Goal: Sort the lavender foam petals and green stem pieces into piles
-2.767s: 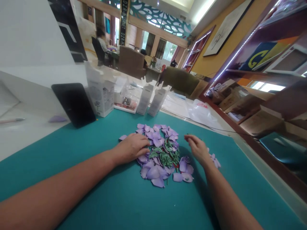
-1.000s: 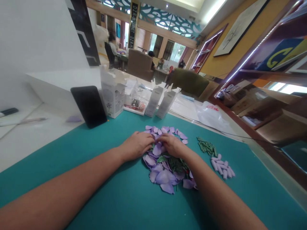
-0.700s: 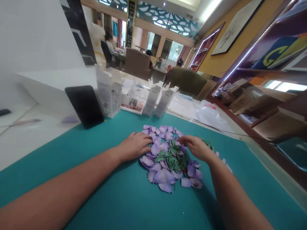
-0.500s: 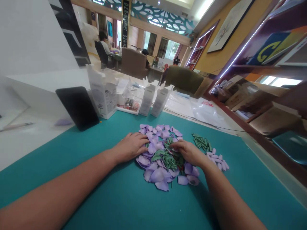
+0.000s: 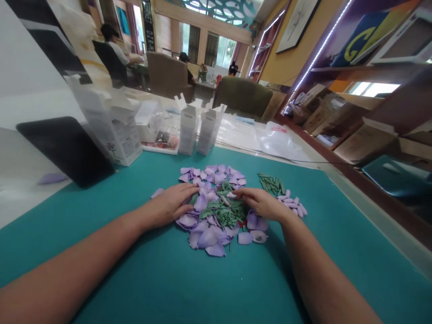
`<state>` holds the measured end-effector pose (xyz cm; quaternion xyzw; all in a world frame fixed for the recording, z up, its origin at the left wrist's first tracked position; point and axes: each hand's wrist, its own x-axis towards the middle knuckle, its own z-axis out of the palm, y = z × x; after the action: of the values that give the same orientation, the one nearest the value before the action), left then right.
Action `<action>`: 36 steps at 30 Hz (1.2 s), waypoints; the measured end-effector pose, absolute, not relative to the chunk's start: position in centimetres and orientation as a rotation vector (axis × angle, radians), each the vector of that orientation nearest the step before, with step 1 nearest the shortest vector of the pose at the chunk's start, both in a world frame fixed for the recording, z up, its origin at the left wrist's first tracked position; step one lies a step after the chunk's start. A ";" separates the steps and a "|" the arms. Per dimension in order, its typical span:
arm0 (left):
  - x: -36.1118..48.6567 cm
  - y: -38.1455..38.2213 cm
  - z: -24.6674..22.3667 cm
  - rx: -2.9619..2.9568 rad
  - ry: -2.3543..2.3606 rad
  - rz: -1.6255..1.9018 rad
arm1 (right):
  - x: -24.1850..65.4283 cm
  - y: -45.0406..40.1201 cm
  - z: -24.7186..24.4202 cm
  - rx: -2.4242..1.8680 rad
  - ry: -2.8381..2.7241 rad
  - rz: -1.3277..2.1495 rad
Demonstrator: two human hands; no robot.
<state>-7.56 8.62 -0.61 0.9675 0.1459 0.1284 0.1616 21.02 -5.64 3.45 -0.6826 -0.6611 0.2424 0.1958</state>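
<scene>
Purple petals (image 5: 208, 237) lie in a loose heap on the green mat (image 5: 162, 279), with green leafy pieces (image 5: 227, 213) at the middle. My left hand (image 5: 172, 204) rests at the heap's left edge, fingers apart over the petals. On the right side, my right hand (image 5: 258, 201) has its fingers pressed together above the leaves; a small pale purple piece shows at its fingertips. Beyond that hand are a pile of green sticks (image 5: 271, 183) and a small pile of light purple pieces (image 5: 294, 204).
A dark tablet (image 5: 69, 150) leans at the left, beside a large white box (image 5: 123, 135). Two narrow white boxes (image 5: 188, 130) stand behind the heap. A plastic bag (image 5: 280, 141) lies at the back right. People sit at far tables.
The view has shifted, so the heap appears further left. A petal now shows beyond the back of my left hand, and a pale piece shows at my right fingertips.
</scene>
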 end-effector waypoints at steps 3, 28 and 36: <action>-7.8 8.8 -0.2 2.760 0.435 0.408 | 21.2 -5.7 3.6 -1.893 -1.766 0.583; -8.5 8.9 1.1 2.786 0.691 0.468 | 14.3 -5.3 1.9 -1.705 -2.095 0.148; -9.6 9.9 2.0 2.768 0.941 0.323 | 12.8 -5.5 0.1 -1.679 -2.293 0.084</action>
<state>-9.61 9.94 2.03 0.9363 0.3184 0.1093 0.0997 12.78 -5.54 0.05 -0.5838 -0.7976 0.0292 0.1487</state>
